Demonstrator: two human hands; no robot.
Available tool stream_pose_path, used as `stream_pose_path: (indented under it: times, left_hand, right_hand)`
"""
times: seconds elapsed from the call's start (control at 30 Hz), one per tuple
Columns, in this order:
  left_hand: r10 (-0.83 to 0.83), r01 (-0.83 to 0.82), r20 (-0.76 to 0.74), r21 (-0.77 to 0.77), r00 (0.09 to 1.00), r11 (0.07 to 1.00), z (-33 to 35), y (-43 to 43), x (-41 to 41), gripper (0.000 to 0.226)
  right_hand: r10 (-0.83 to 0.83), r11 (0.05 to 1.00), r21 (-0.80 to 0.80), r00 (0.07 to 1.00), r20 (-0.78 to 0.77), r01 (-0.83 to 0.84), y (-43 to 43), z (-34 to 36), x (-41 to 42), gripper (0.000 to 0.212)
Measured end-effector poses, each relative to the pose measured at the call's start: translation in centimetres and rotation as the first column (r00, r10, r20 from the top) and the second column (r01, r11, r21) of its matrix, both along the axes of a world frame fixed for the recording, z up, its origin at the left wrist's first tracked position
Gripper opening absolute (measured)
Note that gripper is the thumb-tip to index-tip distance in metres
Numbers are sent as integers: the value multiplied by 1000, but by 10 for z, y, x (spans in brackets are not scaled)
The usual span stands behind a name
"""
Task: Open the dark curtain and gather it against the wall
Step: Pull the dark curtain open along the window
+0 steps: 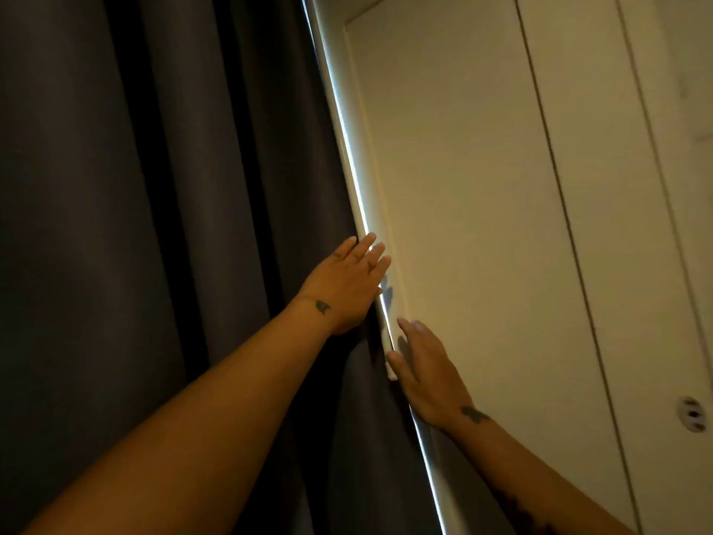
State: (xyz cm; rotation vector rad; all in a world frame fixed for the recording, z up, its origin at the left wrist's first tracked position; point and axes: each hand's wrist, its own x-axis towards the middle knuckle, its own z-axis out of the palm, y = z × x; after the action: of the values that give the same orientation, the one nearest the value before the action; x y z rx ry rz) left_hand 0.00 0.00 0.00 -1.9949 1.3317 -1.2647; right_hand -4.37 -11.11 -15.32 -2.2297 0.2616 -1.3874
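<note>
The dark curtain [162, 210] hangs in deep folds over the left half of the view, closed up to the wall. A thin strip of daylight [349, 156] shows along its right edge. My left hand [345, 283] lies flat at that edge, fingers spread and reaching into the gap. My right hand [422, 364] is lower, fingers apart, its fingertips at the curtain's edge against the pale wall corner. Neither hand visibly grips the fabric.
A pale wall [455, 187] fills the right half, with two tall panel seams [555, 179] running down it. A wall socket [692, 414] sits at the far right edge.
</note>
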Motion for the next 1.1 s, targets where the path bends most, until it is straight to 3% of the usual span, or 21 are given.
stream_pose_path:
  times: [0.17,0.3,0.43,0.63,0.8,1.1]
  left_hand:
    - [132,-138,53,114,990,984,7,-18,18,53]
    - [180,-195,93,190,979,962,15,-25,29,52]
    - [197,-238,172,266,965,934,20,-28,38,52]
    - [199,-253,188,331,962,909,25,-18,48,51]
    - [230,-282,190,331,955,900,25,-2,44,48]
    - [298,-364,216,408,930,837,28,24,33,54]
  right_hand:
    - [82,997,1,995,53,-82,3,5,25,67]
    - [-51,995,-86,998,27,53,10,6,40,78]
    - [-68,998,0,997,43,68,20,5,55,91]
    - [-66,997,52,997,48,63,34,1,65,67]
    - [81,991,93,978,190,-100,35,3,73,75]
    - [109,977,136,933,344,-165,29,13,83,60]
